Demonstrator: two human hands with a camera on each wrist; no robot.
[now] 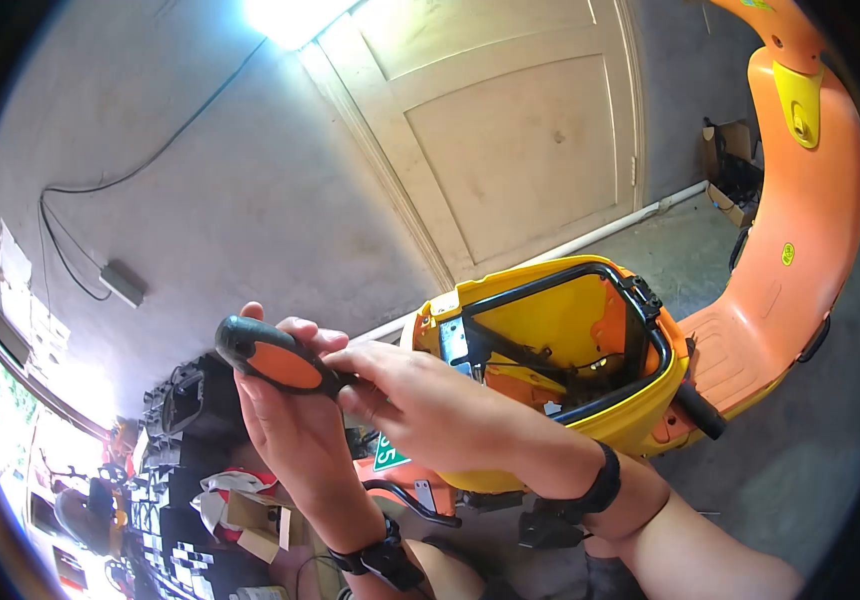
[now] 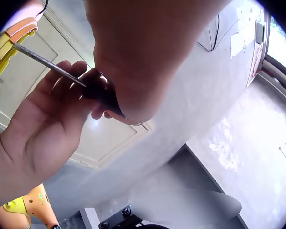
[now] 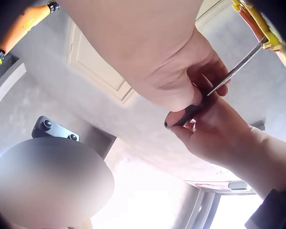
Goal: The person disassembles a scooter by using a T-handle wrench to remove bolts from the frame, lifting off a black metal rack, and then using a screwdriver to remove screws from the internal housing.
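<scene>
A screwdriver (image 1: 286, 366) with a black and orange handle is up in front of the scooter's yellow front body. My left hand (image 1: 295, 440) holds the handle between thumb and fingers, palm partly showing in the head view. At the shaft end of the handle, my right hand (image 1: 425, 400) pinches it with thumb and fingertips. The long metal shaft (image 2: 50, 65) sticks out past the right fingers in the left wrist view; in the head view the hands hide it. Its far end overlaps the orange and yellow scooter part (image 3: 271, 43) in the right wrist view.
The orange scooter (image 1: 750, 330) has its yellow front body (image 1: 665, 400) opened, showing a black tube frame (image 1: 550, 285) and wiring. A panelled door (image 1: 520, 130) stands behind. Stacked black parts (image 1: 185, 400) and an open cardboard box (image 1: 260, 515) lie at lower left.
</scene>
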